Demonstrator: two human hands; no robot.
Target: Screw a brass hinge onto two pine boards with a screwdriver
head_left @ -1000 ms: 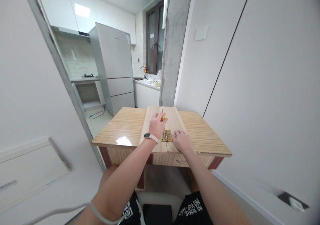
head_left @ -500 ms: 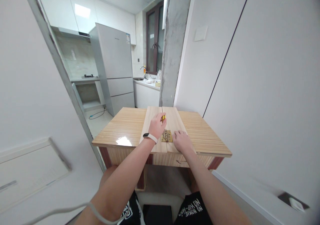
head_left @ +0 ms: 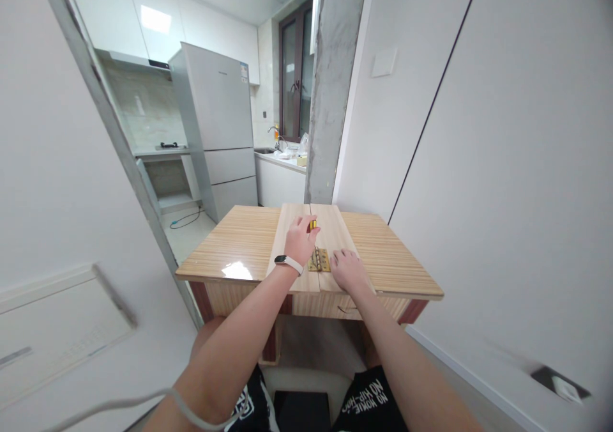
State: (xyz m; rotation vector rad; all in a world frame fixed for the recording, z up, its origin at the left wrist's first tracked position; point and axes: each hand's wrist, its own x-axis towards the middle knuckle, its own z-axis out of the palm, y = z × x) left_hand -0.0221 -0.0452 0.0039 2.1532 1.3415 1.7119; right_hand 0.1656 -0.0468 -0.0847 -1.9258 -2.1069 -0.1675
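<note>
We see the bench [head_left: 230,246] filling the middle of the frame, with two pale boards [head_left: 330,227] lying side by side along its centre. Across their seam, just below centre, sits a brass hinge [head_left: 319,261]. Our right hand [head_left: 349,271] rests flat on the right board, fingers spread and holding nothing. Our left hand [head_left: 301,240] has its fingers closed around a small yellow-handled tool [head_left: 312,225], upright above the hinge. We judge the boards could slide apart if the flat hand eases, and the tool tip could slip off the hinge.
</note>
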